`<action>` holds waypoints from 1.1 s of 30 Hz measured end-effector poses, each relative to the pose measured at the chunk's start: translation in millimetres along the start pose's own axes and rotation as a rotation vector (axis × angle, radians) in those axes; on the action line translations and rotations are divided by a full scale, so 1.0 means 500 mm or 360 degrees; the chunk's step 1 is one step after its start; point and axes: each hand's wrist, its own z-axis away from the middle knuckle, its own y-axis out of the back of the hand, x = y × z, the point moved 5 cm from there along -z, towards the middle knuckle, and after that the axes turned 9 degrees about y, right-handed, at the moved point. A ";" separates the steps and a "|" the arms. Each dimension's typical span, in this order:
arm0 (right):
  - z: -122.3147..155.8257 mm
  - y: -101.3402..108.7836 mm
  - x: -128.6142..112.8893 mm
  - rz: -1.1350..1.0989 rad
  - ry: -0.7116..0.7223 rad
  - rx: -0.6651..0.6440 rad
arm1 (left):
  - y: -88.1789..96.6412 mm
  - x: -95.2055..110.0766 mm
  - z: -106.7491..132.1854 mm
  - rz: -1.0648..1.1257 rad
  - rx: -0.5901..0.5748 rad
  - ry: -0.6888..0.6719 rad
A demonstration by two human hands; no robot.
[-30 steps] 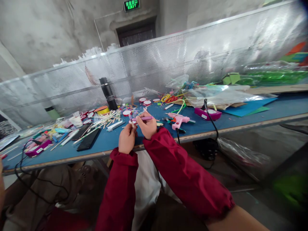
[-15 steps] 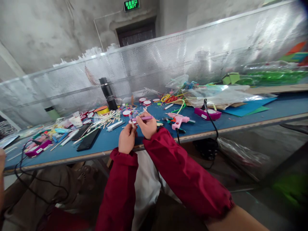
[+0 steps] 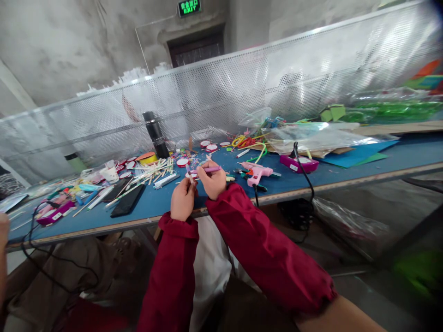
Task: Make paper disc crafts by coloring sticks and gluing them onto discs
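Far to the left of the pink glue gun (image 3: 258, 171), a black phone (image 3: 127, 201) lies flat on the blue table (image 3: 346, 177), clear of the working space. Nearer the gun, the left hand (image 3: 182, 199) pinches a short pale stick (image 3: 188, 174) upright, seemingly to steady it. Just left of the gun, the right hand (image 3: 213, 180) is closed around a slim purple tool (image 3: 206, 170), held level with its tip at the stick, probably for fine control.

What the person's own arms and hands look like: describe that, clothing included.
The left hand and right hand are bare, without gloves. The left sleeve and right sleeve are loose, dark red covers, gathered with elastic at the wrist. The right one ends in a second elastic hem higher up, bare arm beyond it.
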 end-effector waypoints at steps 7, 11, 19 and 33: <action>0.001 -0.001 -0.001 -0.0048 0.0030 0.0004 | 0.000 -0.006 -0.001 -0.0009 0.0016 0.0006; 0.001 -0.005 0.004 -0.0077 0.0036 -0.0028 | 0.000 -0.004 0.000 -0.0013 0.0021 0.0012; 0.001 0.001 0.005 -0.0014 -0.0005 0.0010 | 0.000 -0.002 -0.001 -0.0053 0.0051 0.0035; 0.001 -0.003 -0.003 -0.0086 0.0024 -0.0018 | 0.000 -0.002 0.000 -0.0001 0.0004 0.0022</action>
